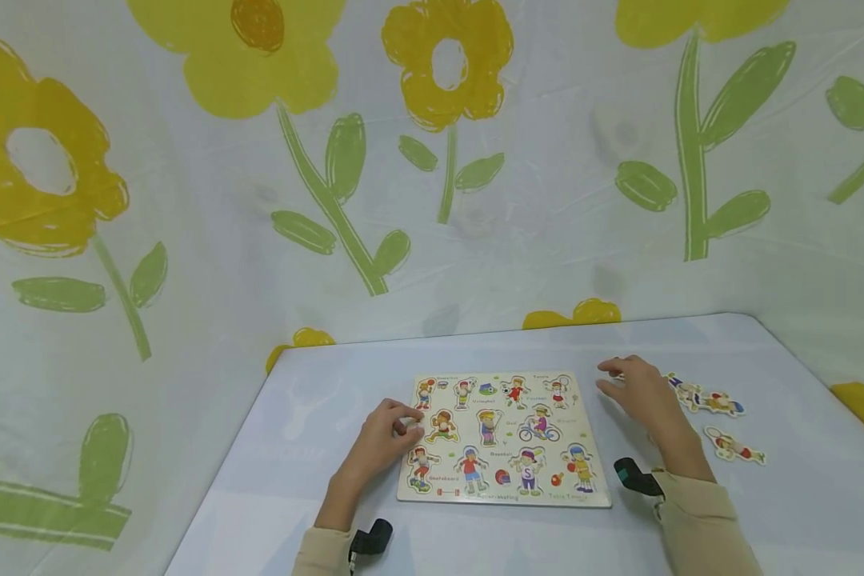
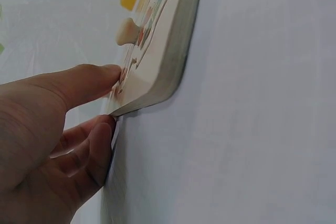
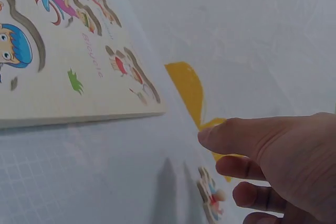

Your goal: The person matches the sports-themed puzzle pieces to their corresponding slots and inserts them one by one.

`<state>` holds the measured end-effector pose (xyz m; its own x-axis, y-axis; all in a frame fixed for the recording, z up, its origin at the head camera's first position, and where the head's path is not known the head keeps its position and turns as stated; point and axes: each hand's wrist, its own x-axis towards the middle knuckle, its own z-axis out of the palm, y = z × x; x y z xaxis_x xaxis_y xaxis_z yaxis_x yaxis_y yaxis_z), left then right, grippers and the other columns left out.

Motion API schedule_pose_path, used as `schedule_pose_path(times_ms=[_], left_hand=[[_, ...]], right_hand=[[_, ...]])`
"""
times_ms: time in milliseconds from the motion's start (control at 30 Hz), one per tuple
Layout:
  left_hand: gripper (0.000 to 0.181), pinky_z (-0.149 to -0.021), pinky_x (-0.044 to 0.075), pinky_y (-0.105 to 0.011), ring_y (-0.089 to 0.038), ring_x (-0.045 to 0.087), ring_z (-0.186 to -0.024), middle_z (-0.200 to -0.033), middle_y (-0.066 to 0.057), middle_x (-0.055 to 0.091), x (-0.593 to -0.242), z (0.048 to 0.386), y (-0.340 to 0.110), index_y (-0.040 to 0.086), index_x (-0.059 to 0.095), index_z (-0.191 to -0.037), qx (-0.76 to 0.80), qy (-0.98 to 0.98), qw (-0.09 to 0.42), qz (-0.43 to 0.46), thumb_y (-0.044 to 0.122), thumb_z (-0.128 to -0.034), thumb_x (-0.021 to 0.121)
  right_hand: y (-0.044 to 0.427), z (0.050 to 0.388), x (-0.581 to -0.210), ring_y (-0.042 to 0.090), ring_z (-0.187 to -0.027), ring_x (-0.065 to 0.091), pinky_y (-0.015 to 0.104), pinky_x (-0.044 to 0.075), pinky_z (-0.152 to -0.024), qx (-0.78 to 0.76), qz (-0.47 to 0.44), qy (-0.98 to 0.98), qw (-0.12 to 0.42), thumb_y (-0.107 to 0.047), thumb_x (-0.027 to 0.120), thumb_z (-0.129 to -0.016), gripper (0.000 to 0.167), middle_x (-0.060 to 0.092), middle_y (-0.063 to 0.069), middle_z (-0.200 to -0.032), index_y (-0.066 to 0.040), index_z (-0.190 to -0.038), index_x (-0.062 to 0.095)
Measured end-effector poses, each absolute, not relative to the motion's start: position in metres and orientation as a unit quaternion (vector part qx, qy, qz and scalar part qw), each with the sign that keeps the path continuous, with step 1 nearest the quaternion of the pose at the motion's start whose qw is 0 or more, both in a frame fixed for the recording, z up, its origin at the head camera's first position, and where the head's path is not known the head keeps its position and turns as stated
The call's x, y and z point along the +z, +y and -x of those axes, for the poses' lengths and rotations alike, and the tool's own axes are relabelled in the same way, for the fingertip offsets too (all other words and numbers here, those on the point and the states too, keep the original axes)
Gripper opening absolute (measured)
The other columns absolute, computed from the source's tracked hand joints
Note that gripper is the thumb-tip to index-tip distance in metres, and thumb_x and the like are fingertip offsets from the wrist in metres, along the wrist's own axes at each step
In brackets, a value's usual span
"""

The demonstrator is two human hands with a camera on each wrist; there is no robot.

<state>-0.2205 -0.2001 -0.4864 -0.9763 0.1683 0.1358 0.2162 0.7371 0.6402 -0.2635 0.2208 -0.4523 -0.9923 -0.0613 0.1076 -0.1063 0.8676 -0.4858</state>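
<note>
A wooden sports-figure puzzle board (image 1: 500, 464) lies flat on the table, with printed children and cut-out recesses. At its left edge, my left hand (image 1: 385, 438) pinches the board, thumb over the top face and fingers curled by the side. A pale knob (image 2: 127, 32) stands up from the board near that thumb. Beyond the board's right edge, my right hand (image 1: 642, 394) hovers over the table, fingers loosely bent and holding nothing. Under its fingers lies a loose puzzle piece (image 3: 211, 195), mostly hidden in the head view.
More loose pieces lie to the right: a figure piece (image 1: 684, 392), one touching or overlapping it (image 1: 723, 402), and a racket-player piece (image 1: 736, 446) nearer me. A flower-printed cloth (image 1: 533, 256) rises behind the white table (image 1: 302, 448).
</note>
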Motion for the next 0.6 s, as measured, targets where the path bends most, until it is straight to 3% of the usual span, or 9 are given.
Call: schedule_pose_path(times_ms=[600], left_hand=[[0.023,-0.063,0.041,-0.020,-0.012,0.051,-0.079,-0.107,-0.005,0.058,-0.487,0.220,-0.199,0.015,0.072,-0.109,-0.346,-0.932,0.039,0.101,0.023,-0.0874,0.073]], right_hand=[[0.243,0.267,-0.460,0.056,-0.122,0.042,0.067,0.039,-0.096,0.261,0.015,-0.965,0.039,-0.022,0.069,-0.091,0.050,0.042,0.035,-0.136,0.001,-0.133,0.056]])
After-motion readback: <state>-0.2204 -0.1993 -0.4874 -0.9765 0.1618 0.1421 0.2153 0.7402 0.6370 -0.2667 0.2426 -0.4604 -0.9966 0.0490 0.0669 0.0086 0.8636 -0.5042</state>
